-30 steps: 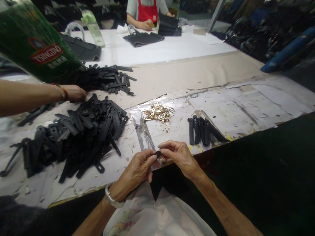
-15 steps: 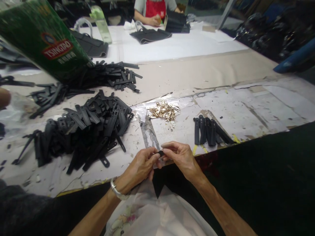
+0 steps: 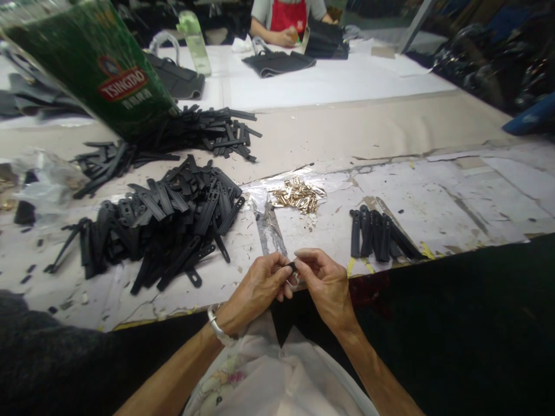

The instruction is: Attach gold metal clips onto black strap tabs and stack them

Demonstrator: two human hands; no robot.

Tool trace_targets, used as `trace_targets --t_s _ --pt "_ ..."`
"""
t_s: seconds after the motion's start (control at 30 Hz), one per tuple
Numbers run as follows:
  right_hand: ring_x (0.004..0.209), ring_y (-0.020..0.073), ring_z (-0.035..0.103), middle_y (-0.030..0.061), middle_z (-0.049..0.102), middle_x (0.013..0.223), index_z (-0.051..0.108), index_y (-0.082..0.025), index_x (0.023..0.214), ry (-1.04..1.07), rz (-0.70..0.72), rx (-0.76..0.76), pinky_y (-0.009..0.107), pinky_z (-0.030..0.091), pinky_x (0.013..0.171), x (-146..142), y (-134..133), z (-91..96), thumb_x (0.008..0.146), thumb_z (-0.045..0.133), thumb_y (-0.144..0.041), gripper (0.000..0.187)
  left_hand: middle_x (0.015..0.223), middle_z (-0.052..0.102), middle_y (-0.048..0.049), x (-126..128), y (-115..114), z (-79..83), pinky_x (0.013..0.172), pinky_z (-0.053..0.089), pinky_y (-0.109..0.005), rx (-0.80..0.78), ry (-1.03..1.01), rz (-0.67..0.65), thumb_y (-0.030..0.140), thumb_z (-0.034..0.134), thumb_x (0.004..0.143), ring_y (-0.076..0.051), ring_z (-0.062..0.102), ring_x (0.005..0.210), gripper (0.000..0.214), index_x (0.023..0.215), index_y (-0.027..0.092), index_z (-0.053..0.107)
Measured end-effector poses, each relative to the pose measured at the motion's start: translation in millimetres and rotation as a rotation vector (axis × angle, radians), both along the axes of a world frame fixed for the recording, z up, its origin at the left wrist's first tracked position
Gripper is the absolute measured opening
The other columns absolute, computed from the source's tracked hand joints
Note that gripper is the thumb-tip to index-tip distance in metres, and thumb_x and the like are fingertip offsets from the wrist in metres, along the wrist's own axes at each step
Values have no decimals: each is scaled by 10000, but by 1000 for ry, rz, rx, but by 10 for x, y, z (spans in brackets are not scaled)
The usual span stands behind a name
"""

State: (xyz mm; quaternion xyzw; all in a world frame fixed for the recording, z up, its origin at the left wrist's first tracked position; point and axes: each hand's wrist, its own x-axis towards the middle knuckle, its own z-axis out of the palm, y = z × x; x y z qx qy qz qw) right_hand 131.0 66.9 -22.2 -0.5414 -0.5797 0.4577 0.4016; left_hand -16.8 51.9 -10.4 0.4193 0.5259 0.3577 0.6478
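Both hands meet at the table's front edge. My left hand (image 3: 264,283) is closed, pinching a black strap (image 3: 292,266) of which only a small end shows between the fingers. My right hand (image 3: 323,283) is closed too, its thumb and fingertips at that same end; whether a metal piece is there is hidden. Just beyond the hands lies a small heap of gold metal fittings (image 3: 299,195) on clear plastic. Left of them is a large pile of black straps (image 3: 173,216), some with slots in their ends. Several more straps (image 3: 372,234) lie side by side at the right.
A green Tsingtao box (image 3: 108,75) leans at the back left over another pile of black strips (image 3: 225,130). Crumpled plastic bags (image 3: 47,185) lie at the left. Across the table (image 3: 347,127) a person in a red apron (image 3: 289,16) works beside dark bags (image 3: 277,62); a green bottle (image 3: 195,46) stands nearby.
The view has shifted slightly, so the table's contents sit further right. Another person's hand at the left edge has gone out of view. My hands stay together on the strap.
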Motion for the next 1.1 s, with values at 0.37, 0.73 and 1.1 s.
trace_targets --t_s 0.37,0.73,1.1 --pt "619 148 611 12 647 699 637 -177 865 131 -51 -99 246 489 581 -1 -61 102 818 628 -355 184 613 605 17 141 -85 128 407 320 -175 46 -52 88 407 561 857 -50 453 405 254 820 156 549" --pt "558 157 582 9 614 617 593 -209 711 -95 -78 84 262 458 565 10 -189 164 864 557 -319 192 613 565 20 232 -153 107 471 384 -198 56 -10 118 352 524 870 -92 499 505 190 834 167 549" --pt "568 150 587 13 622 657 576 -198 770 -21 -95 16 243 466 538 -11 -144 176 860 543 -317 153 586 518 38 344 -129 130 508 399 -218 122 176 187 321 474 887 -104 499 516 159 812 186 510"
